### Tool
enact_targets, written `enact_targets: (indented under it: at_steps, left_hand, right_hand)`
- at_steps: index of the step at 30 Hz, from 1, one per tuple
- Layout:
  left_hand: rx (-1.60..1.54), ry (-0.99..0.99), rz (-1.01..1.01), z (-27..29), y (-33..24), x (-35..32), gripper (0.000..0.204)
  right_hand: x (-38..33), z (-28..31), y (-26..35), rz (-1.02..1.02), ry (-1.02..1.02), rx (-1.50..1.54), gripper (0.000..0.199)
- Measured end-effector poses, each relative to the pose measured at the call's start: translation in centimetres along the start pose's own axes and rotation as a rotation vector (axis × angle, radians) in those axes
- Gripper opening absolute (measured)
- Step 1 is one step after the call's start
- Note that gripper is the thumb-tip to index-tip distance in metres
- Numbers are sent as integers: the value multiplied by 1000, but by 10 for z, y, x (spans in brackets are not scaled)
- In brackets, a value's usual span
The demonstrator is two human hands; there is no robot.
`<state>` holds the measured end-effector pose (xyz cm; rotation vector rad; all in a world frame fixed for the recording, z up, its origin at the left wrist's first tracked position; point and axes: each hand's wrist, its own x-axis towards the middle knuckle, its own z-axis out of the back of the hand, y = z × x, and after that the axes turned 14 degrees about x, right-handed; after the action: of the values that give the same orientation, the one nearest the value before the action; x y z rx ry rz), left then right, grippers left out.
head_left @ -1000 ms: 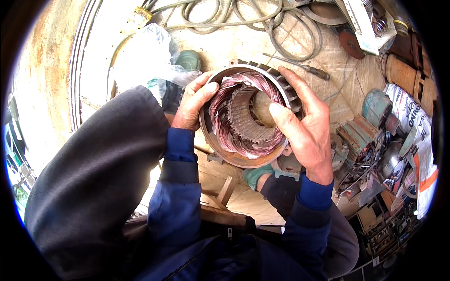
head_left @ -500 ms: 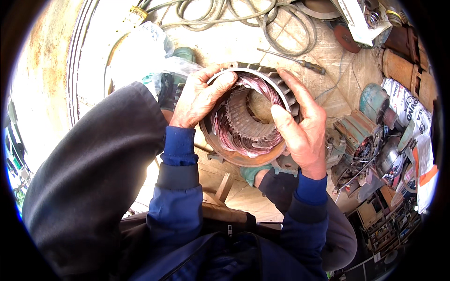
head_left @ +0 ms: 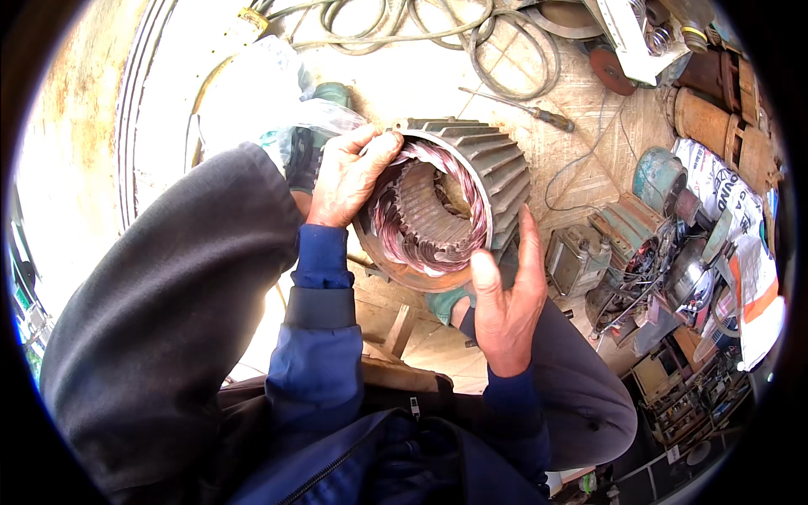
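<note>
Between my knees is a grey motor stator housing (head_left: 505, 172), its open end facing up toward me and its finned side turned right. Inside the rim runs a ring of reddish copper windings (head_left: 471, 187) around a slotted core (head_left: 412, 202). My left hand (head_left: 347, 175) is closed on the upper left of the rim, thumb over the edge. At the lower right, my right hand (head_left: 509, 316) has its thumb and fingers spread apart; the thumb tip overlaps the rim and the fingers lie beside the fins. Whether it presses on the housing, I cannot tell.
A screwdriver (head_left: 551, 118) lies on the floor beyond the housing, near a coiled cable (head_left: 539, 71). To the right are a grinding disc (head_left: 612, 71), a green motor part (head_left: 661, 178), a metal box (head_left: 576, 259) and piled scrap. Clear plastic (head_left: 332, 116) lies at the left.
The housing has tilted, so more of its finned right side shows. My right hand has moved down and left along the rim, its fingers now straighter. My left hand keeps its hold.
</note>
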<state>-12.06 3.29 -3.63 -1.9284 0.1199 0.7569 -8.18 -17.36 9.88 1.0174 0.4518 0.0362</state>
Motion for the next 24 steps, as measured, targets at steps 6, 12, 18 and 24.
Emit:
enact_targets:
  at_steps: [6,12,18,24]
  left_hand:
    - [61,-21,-1,-6,-4,-3,25]
    - [48,35,-6,-18,-12,-4,31]
    - [76,94,27,-30,-21,-7,32]
    - [120,64,13,-28,-16,-7,32]
  right_hand:
    - [1,7,-16,12,-10,36,86]
    - [-13,13,-32,-26,-55,99,96]
    - [-22,19,-49,-48,-93,147,101]
    - [-20,21,-52,-18,-93,137,100]
